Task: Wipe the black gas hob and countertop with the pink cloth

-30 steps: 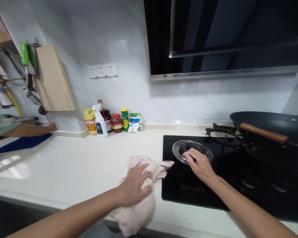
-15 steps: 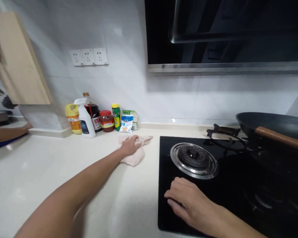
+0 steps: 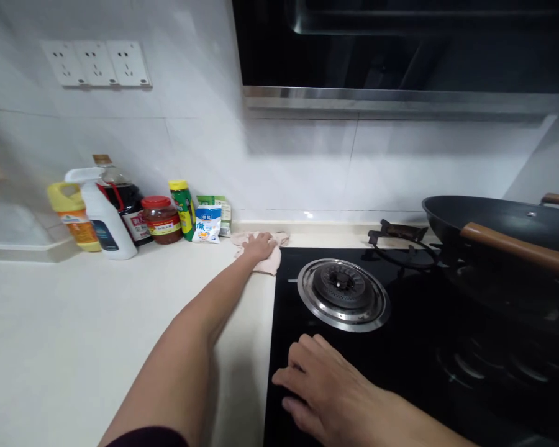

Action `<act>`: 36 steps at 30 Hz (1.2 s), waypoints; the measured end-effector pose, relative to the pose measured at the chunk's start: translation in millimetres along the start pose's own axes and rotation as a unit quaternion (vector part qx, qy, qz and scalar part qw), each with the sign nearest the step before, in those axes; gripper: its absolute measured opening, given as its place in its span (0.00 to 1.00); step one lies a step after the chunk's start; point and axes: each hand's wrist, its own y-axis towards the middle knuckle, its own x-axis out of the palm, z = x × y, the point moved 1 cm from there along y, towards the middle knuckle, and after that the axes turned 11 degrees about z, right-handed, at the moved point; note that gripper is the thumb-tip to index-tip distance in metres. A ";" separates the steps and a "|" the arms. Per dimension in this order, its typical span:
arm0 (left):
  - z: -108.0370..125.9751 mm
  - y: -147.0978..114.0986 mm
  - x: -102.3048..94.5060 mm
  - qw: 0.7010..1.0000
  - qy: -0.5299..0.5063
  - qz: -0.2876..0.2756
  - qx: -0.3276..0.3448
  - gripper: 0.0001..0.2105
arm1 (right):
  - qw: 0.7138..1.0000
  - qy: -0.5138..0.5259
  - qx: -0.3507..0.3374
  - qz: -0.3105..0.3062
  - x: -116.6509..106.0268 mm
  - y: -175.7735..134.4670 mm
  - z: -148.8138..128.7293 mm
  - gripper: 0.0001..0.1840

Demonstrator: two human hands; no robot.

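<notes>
My left hand (image 3: 259, 247) lies over a pale pink cloth (image 3: 269, 263) and presses it on the white counter (image 3: 168, 310), close to the back wall and the hob's left edge. The cloth is crumpled and spreads out on both sides of the fingers. Over the front left of the black glass hob (image 3: 286, 326) is my right hand (image 3: 323, 388), its fingers loosely bent and the thumb apart, with nothing in it. Whether it touches the glass I cannot tell. A gas burner (image 3: 342, 292) with a steel ring, its pan support off, sits just beyond this hand.
Left of the cloth stand a salt packet (image 3: 207, 225), a green shaker (image 3: 182, 210), a red-lidded jar (image 3: 161, 221), a dark sauce bottle (image 3: 133, 214), a white spray bottle (image 3: 105, 217) and a yellow jug (image 3: 77, 217). A loose pan support (image 3: 403, 245) and a wok (image 3: 503, 217) are rightward.
My left hand has slid the cloth back and right, up to the hob's back left corner. The view has turned and shifted closer. My right hand stays over the hob, thumb slightly wider.
</notes>
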 end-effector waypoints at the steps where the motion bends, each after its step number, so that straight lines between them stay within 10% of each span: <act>1: 3.7 -7.2 -1.7 1.000 0.000 0.002 0.005 0.23 | 1.000 0.000 0.001 -0.002 -0.9 0.1 -0.6 0.11; 14: 21.3 -198.4 -63.0 0.996 -0.019 0.031 0.081 0.14 | 0.974 -0.049 0.008 0.221 -17.7 9.6 32.3 0.15; 22: 9.8 -336.4 -114.1 0.975 -0.098 0.047 0.192 0.07 | 0.976 0.028 0.072 0.205 -9.2 -3.2 45.7 0.19; 29: -65.6 -375.0 -153.3 0.980 -0.111 0.068 0.148 0.08 | 0.980 0.059 0.112 0.151 -13.3 -12.7 53.1 0.22; 36: -187.7 -348.4 -175.7 0.992 0.072 0.049 -0.091 0.23 | 0.990 0.025 0.074 0.117 -7.9 -8.9 51.0 0.21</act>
